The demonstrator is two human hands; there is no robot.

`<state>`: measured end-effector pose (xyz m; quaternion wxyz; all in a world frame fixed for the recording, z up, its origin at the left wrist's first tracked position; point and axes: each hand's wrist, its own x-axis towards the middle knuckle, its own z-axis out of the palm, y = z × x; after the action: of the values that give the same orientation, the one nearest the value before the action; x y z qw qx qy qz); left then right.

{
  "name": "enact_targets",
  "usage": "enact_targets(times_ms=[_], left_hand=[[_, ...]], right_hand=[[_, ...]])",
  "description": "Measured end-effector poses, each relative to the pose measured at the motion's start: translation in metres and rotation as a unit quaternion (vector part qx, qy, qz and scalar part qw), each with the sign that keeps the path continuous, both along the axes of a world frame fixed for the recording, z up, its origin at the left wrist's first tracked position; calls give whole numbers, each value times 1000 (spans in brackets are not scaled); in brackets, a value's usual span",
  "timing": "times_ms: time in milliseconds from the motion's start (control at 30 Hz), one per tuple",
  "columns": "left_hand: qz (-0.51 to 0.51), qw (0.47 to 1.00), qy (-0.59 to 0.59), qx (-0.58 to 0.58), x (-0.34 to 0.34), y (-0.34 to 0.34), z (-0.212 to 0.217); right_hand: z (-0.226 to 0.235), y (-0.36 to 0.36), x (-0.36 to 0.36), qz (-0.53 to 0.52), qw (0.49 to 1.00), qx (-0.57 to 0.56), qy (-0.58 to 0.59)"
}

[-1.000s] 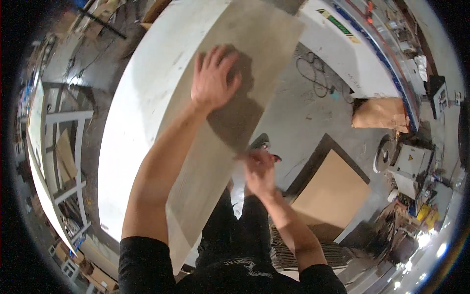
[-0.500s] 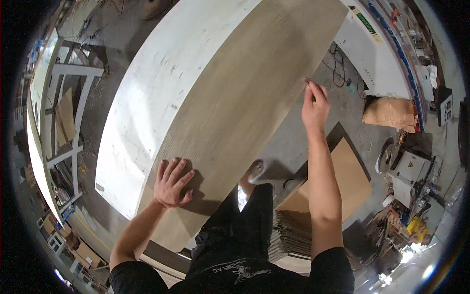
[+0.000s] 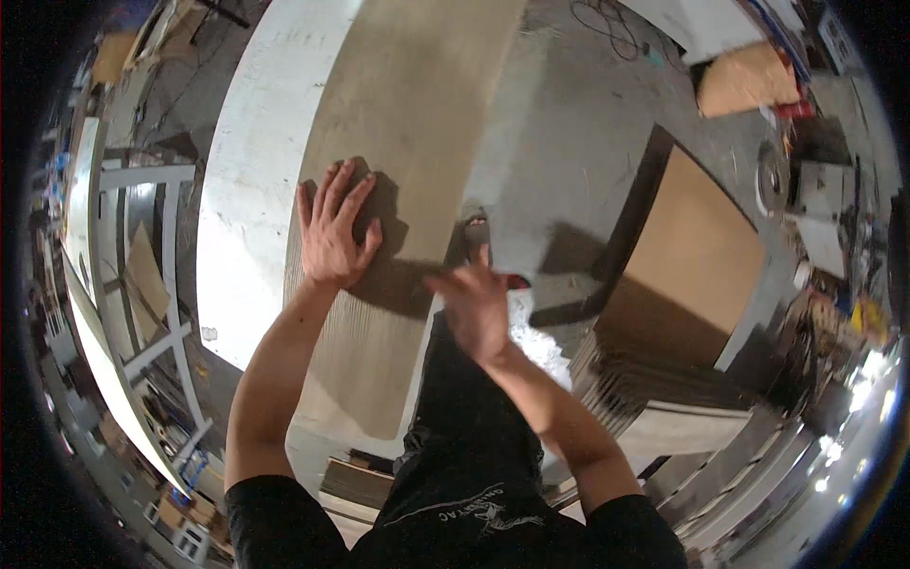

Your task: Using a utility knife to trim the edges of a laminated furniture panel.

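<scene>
While my left hand [image 3: 334, 230] presses flat, fingers spread, on the long veneer sheet [image 3: 408, 152] atop the white table [image 3: 251, 190], my right hand [image 3: 471, 305] hovers open, blurred, just off the sheet's right edge.

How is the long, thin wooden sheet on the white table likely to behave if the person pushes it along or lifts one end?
The wooden sheet lies flat on the smooth white table, so it would probably slide easily under the left hand pressed on it. Being long and thin, it may flex or sag when lifted by one end. Its near end seems to overhang the table, so it could tip.
</scene>
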<state>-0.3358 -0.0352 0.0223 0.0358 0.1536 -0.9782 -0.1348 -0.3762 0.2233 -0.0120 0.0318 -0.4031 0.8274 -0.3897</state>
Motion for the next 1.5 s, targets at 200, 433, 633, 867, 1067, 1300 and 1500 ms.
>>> enact_targets(times_ms=[200, 433, 633, 867, 1067, 1300, 1500], left_hand=[[-10, 1000, 11, -28, 5, 4, 2], [-21, 999, 33, -36, 10, -2, -11], [-40, 991, 117, -46, 15, -11, -35], [-39, 993, 86, -77, 21, -3, -39], [-45, 994, 46, -84, 46, 6, -38], [-306, 949, 2, -73, 168, 44, -12], [-319, 946, 28, -54, 176, 42, -15]], right_hand=[[23, 37, 154, -15, 1000, 13, -4], [17, 32, 136, -23, 992, 77, -100], [-7, 20, 108, -67, 994, 75, 43], [35, 62, 290, -89, 994, 62, -24], [37, 75, 342, -120, 990, 69, -17], [17, 64, 315, -170, 977, 126, -20], [21, 64, 388, -251, 961, 110, -39]])
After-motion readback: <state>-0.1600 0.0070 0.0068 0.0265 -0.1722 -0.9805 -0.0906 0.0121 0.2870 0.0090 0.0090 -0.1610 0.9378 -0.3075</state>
